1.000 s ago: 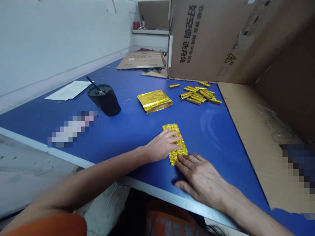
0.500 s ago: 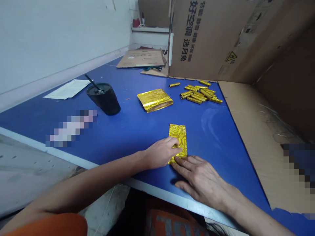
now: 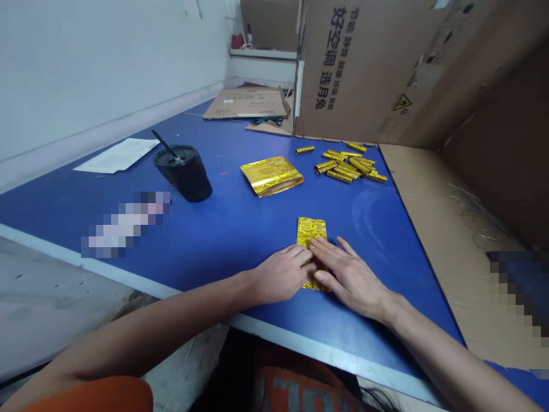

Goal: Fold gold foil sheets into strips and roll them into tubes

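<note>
A gold foil sheet (image 3: 311, 227) with a printed pattern lies flat near the front edge of the table, partly covered by both hands. My left hand (image 3: 281, 274) rests at its left side, the fingers curled down onto it; the fingertips are partly hidden. Across the sheet's middle and right side, my right hand (image 3: 349, 274) lies with its fingers stretched out and the thumb apart. Farther back sits a flat stack of gold foil sheets (image 3: 272, 174). A pile of thin gold foil rolls (image 3: 349, 166) lies behind to the right, with one roll (image 3: 305, 150) apart from it.
On the left of the blue table (image 3: 231, 234) stands a black cup (image 3: 189, 177) with a straw, near white paper (image 3: 118, 155) and a blurred-out item (image 3: 126, 226). Flattened cardboard (image 3: 246, 103) lies at the back. A large cardboard box (image 3: 364, 74) walls the rear right.
My right hand has moved up from the sheet's lower edge onto its middle and right side. My left hand has stayed nearly in place on the sheet.
</note>
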`<state>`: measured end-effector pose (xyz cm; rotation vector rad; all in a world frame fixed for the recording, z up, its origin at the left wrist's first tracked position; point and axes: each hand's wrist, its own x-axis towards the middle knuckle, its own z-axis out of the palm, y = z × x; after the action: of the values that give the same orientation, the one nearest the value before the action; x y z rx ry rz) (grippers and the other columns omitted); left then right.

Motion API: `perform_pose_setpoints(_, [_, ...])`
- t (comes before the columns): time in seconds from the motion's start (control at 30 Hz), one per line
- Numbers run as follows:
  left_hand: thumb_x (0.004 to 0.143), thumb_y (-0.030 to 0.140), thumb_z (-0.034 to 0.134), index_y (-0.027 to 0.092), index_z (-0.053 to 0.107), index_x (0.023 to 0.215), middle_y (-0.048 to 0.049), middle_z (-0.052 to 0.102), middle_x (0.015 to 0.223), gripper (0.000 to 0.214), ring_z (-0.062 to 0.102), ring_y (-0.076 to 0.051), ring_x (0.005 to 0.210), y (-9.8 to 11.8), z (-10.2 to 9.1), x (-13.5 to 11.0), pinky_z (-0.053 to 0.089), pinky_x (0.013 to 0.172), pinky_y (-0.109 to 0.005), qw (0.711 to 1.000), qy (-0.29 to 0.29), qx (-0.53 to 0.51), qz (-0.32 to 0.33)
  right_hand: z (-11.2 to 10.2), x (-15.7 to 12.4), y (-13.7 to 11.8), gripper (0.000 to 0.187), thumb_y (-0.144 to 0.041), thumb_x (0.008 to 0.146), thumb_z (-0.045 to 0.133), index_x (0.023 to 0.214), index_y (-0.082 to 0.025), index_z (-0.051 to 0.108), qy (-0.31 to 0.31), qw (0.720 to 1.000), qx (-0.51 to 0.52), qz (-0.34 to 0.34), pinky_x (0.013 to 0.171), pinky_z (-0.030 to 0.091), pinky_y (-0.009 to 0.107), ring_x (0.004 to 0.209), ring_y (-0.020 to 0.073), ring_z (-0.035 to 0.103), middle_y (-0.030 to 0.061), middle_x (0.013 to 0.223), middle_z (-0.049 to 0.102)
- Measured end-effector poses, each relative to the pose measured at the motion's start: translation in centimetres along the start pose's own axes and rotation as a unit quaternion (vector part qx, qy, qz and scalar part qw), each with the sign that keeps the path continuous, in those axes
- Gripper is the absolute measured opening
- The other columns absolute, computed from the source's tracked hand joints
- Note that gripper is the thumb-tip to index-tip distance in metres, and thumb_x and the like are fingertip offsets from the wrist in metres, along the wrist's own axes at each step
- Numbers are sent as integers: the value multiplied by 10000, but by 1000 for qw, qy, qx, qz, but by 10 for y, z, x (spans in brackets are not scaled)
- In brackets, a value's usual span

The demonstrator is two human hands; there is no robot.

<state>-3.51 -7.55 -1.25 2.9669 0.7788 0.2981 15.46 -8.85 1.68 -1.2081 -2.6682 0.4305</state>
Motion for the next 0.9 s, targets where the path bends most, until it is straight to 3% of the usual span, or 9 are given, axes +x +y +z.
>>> perform_pose_setpoints(0.17, [875,211,361,118,560,979,-103,525,1002,243,464,-221,988,1,1,0,358,899,-341,1000,-6,18,2,0,16,16,585,-506,876,272,1338,-150,315,-64,998,4,0,1032,146,532,1284,227,259,123,1380,335])
perform_pose_setpoints(0.33, [851,244,413,118,486,1153,-104,511,1062,335,458,-217,995,-2,-7,0,359,903,-339,999,-18,-26,-15,4,32,42,478,-446,900,248,1311,-232,363,-44,999,-7,12,1007,124,582,1300,236,209,68,1398,315])
perform_pose_setpoints(0.47, [830,212,435,168,538,1124,-89,483,1131,315,431,-210,1056,-15,-19,5,318,952,-339,993,-42,-112,-1,5,35,49,433,-384,892,322,1294,-239,390,-25,1000,6,8,1002,126,588,1296,236,218,67,1390,333])
perform_pose_setpoints(0.67, [783,69,438,207,607,1048,-44,532,1030,342,471,-158,1002,-31,-27,21,347,915,-274,983,-74,-169,9,-13,11,38,297,-267,817,461,1094,-224,560,41,997,64,31,1004,261,504,1218,215,387,70,1274,500])
perform_pose_setpoints(0.77, [755,59,478,199,616,1034,-41,540,1003,341,474,-157,983,-32,-23,24,357,902,-271,982,-63,-180,-9,-14,-6,29,251,-155,778,454,978,-211,595,21,999,42,-5,984,317,474,1239,219,354,82,1290,480])
perform_pose_setpoints(0.9, [759,63,471,198,611,1037,-37,537,1001,340,471,-154,979,-32,-18,22,356,906,-273,980,-39,-192,-13,-5,-19,21,297,-106,765,448,1011,-205,583,-8,1000,11,-23,998,293,479,1273,227,288,97,1377,361])
